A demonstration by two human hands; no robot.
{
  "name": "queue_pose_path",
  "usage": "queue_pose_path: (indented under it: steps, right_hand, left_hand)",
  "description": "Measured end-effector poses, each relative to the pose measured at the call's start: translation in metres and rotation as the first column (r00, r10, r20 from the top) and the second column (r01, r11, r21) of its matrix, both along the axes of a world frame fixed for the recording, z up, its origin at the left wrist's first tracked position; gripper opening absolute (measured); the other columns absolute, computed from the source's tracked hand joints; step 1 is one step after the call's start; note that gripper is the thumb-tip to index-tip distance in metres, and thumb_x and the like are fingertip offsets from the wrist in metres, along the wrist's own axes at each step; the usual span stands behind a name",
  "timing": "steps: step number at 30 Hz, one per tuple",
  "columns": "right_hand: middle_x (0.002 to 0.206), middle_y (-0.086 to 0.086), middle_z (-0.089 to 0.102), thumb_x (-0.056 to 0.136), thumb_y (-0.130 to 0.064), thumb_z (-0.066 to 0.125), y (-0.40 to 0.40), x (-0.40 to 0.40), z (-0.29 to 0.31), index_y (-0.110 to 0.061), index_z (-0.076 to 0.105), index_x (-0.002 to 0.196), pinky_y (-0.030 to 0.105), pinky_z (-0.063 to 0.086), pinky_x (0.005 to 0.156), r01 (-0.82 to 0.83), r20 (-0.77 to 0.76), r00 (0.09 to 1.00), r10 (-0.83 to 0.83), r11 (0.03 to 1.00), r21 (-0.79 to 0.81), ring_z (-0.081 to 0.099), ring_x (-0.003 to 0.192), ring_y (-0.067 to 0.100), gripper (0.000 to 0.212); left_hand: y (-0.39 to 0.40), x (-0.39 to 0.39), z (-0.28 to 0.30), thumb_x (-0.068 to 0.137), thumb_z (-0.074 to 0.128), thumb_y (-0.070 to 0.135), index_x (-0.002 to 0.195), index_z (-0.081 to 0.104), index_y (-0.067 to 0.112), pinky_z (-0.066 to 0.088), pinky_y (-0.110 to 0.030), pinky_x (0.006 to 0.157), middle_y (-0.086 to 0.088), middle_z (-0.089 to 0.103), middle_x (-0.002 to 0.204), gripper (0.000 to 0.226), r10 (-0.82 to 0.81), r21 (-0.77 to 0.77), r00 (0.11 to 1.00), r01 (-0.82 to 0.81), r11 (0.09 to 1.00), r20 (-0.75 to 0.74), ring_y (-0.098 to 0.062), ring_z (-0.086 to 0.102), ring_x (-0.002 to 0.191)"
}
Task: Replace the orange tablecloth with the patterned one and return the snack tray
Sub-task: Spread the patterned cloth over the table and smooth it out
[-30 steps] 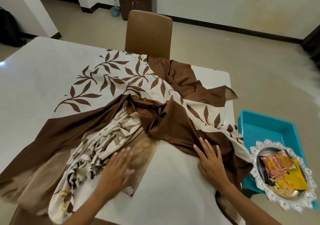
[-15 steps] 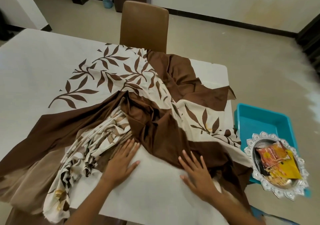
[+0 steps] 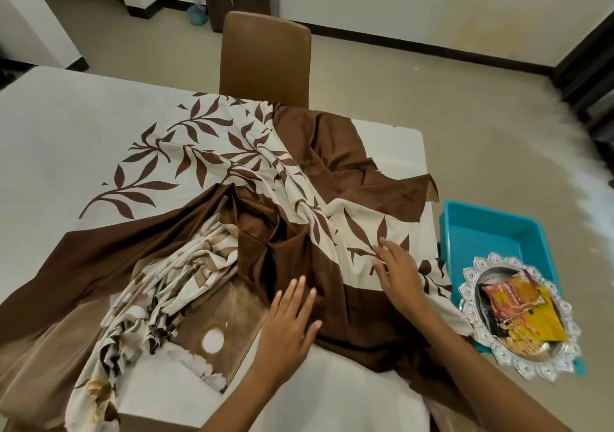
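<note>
My head-worn wide-angle camera, the only view, looked forward and steeply down, close over my hands on the white table (image 3: 59, 152), facing a brown chair (image 3: 265, 56) beyond.

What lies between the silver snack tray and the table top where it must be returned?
The bunched brown-and-cream leaf-patterned tablecloth covers that side of the white table, and both hands press on it. The ornate silver snack tray sits off the table, on a turquoise plastic bin.

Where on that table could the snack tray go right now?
The far left of the table, beyond the leaf-print cloth, lies flat and free. The middle is bunched folds under both hands. The tray waits on the blue bin.
</note>
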State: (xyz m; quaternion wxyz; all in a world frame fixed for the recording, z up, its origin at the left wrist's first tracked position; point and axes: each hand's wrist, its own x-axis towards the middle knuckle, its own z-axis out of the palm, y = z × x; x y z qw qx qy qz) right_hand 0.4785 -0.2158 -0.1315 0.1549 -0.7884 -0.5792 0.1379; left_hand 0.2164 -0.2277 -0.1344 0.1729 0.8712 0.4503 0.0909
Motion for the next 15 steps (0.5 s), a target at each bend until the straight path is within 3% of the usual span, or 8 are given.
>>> queue_pose_path:
  steps: [4, 7, 11, 15]
  right_hand:
    - [0.159, 0.005, 0.013, 0.101, -0.045, 0.023, 0.04, 0.027, -0.018, -0.019, 0.021, 0.15, 0.05, 0.011, 0.116, 0.033, 0.074, 0.997, -0.012, 0.956, -0.29, 0.007, 0.146, 0.025, 0.055]
    - [0.16, 0.003, -0.008, 0.098, -0.054, 0.018, 0.055, 0.043, -0.033, -0.024, 0.0, 0.151, 0.052, 0.004, 0.115, 0.005, 0.13, 0.991, 0.045, 0.932, -0.362, -0.008, 0.146, 0.026, 0.064]
    - [0.158, 0.001, -0.016, 0.095, -0.06, 0.018, 0.08, 0.079, -0.042, -0.026, -0.009, 0.15, 0.054, 0.0, 0.115, 0.018, 0.156, 0.987, 0.037, 0.941, -0.337, -0.014, 0.145, 0.025, 0.07]
    - [0.158, 0.001, -0.016, 0.095, -0.059, 0.016, 0.12, 0.127, -0.043, -0.026, -0.009, 0.15, 0.054, -0.002, 0.114, 0.025, 0.185, 0.982, 0.04, 0.941, -0.338, -0.014, 0.145, 0.025, 0.068]
  left_hand:
    - [0.01, 0.033, -0.024, 0.095, 0.021, 0.06, 0.151, 0.011, 0.02, 0.008, -0.054, 0.113, -0.005, 0.002, 0.158, 0.07, -0.035, -0.097, 0.983, 0.018, 0.995, -0.179, -0.028, 0.006, 0.145]
    - [0.008, 0.034, -0.038, 0.093, 0.024, 0.063, 0.151, 0.019, 0.017, 0.014, -0.051, 0.116, -0.009, 0.011, 0.158, 0.074, -0.047, -0.099, 0.966, 0.022, 0.995, -0.256, -0.029, 0.013, 0.145]
    - [0.006, 0.033, -0.045, 0.091, 0.029, 0.063, 0.148, 0.029, 0.014, 0.013, -0.039, 0.11, -0.011, 0.021, 0.156, 0.075, -0.037, -0.093, 0.976, 0.017, 0.996, -0.215, -0.024, 0.014, 0.143]
    - [0.01, 0.036, -0.045, 0.091, 0.018, 0.066, 0.151, 0.01, 0.017, 0.006, -0.033, 0.111, -0.005, 0.005, 0.159, 0.078, -0.027, -0.05, 0.98, 0.017, 0.999, -0.197, -0.019, 0.001, 0.145]
